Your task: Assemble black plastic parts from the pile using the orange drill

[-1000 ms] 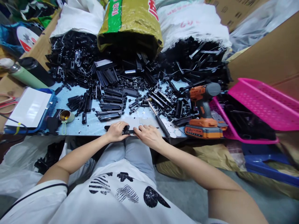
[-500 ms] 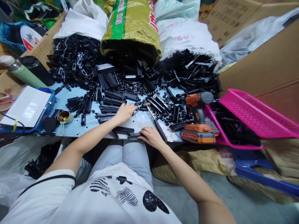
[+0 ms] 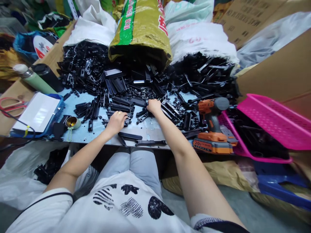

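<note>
My left hand [image 3: 117, 120], with a ring on one finger, rests curled on a stack of long black plastic strips [image 3: 120, 108] on the pale blue table [image 3: 80, 131]. My right hand [image 3: 153, 105] reaches farther in, its fingers bent down into loose black parts [image 3: 170, 108] by the pile; what they grip is hidden. Two black strips [image 3: 130, 136] and a third, longer one [image 3: 150, 142] lie at the table's near edge, in front of both hands. My right forearm covers the spot where the hammer lay.
An orange cordless drill [image 3: 210, 124] stands right of my right arm, beside a pink basket [image 3: 267, 119]. Three open sacks [image 3: 141, 35] spill black parts at the back. A blue tray with a white board [image 3: 36, 113], a brass cup [image 3: 70, 122], bottles [image 3: 36, 81] and scissors [image 3: 12, 105] lie left.
Both hands left the strips at the near edge. The left moved up to the strip stack; the right then reached forward to the loose parts near the hammer head.
</note>
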Demonstrator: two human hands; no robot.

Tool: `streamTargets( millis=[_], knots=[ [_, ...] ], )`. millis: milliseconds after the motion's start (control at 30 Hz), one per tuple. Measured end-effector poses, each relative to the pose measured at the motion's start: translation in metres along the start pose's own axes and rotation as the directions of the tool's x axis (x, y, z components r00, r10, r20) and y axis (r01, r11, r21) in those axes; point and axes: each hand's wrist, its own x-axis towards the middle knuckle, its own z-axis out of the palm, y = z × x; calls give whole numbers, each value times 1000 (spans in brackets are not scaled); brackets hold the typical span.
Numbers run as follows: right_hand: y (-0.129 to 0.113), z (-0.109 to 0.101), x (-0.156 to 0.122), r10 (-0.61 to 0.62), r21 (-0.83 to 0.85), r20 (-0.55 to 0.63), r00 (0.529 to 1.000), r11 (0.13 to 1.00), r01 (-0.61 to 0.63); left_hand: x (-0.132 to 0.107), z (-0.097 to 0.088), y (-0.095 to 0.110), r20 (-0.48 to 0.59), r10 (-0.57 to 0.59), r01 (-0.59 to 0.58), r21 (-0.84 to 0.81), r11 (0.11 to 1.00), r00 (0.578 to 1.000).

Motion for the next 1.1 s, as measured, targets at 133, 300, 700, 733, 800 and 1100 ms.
streamTargets(
  millis=[133, 300, 700, 733, 800, 1100],
  knots=[
    [-1, 2, 3, 23, 22, 2, 1000, 1000, -23, -53, -21, -11, 57, -12, 13, -10, 1000, 998],
    [11, -8, -32, -72, 188, -159, 985, 977, 102, -67, -26, -4, 225, 40, -53, 52, 997, 973],
    [-4, -33, -163, -345, 618, -18, 938, 734, 282, -96, 14, -15, 159, 191, -210, 116, 971, 969],
    [-7, -33, -169, -375, 604, 32, 927, 746, 281, -98, 16, -16, 154, 194, -213, 118, 970, 969],
    [-13, -35, -177, -415, 536, 96, 905, 787, 304, -101, 17, -15, 138, 183, -200, 123, 972, 973],
    [-37, -46, -180, -500, 170, 213, 840, 865, 472, -97, 20, 7, 59, 162, -165, 56, 985, 985]
  ],
)
